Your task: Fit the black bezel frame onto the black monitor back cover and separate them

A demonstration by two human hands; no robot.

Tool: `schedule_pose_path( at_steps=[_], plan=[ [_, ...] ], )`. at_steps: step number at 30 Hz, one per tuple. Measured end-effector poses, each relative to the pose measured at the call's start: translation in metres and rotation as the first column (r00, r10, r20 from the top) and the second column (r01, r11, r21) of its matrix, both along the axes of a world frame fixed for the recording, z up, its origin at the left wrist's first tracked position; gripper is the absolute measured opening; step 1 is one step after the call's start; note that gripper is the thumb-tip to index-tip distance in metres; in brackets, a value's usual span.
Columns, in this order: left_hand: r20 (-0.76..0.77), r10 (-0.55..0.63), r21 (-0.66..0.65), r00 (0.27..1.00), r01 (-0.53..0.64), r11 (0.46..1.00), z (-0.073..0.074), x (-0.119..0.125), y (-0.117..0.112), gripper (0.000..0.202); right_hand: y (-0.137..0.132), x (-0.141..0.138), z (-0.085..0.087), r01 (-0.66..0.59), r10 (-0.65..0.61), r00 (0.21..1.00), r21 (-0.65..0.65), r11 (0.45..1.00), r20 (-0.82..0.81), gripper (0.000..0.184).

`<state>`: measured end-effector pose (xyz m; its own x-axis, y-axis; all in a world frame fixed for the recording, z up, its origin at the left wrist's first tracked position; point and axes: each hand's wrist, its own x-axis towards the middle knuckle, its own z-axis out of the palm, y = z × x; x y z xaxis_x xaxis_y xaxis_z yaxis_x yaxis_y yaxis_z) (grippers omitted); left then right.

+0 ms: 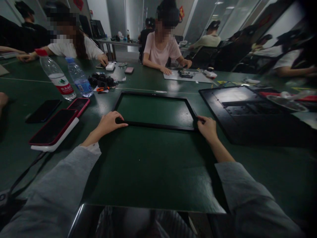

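A thin black rectangular frame, which looks like a laptop screen bezel (158, 126), lies at or just above the green table in front of me. My left hand (109, 123) pinches its near left corner between thumb and fingers. At the near right corner, my right hand (208, 128) grips it with fingers curled round the edge. Through its opening the green tabletop shows. To the right of my right hand lies a large black panel (257, 127) with recessed sections, perhaps a laptop shell.
Left on the green table (153, 172) are a red-cased phone (54, 127) on a white object, a dark phone (43, 110), a red-capped bottle (59, 81) and a blue-capped bottle (80, 79). Orange-handled scissors (102, 89) lie behind. Across sit co-workers; one has a grey mat (170, 76).
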<state>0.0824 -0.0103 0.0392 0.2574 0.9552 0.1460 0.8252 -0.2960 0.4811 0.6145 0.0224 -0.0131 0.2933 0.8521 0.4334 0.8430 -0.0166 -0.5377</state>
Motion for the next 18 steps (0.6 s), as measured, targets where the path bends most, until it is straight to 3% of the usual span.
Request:
schedule_pose_path(
  at_steps=[9, 18],
  plan=[
    [0.013, 0.114, 0.022, 0.993, -0.114, 0.993, -0.004, 0.002, 0.001, 0.038, -0.004, -0.010, 0.003, -0.144, 0.140, 0.982, -0.020, 0.989, -0.124, 0.049],
    [0.121, 0.136, -0.018, 0.983, -0.135, 0.991, -0.008, 0.001, 0.005, 0.042, -0.007, -0.016, 0.005, -0.144, 0.148, 0.944, 0.035, 0.989, -0.295, 0.055]
  ],
)
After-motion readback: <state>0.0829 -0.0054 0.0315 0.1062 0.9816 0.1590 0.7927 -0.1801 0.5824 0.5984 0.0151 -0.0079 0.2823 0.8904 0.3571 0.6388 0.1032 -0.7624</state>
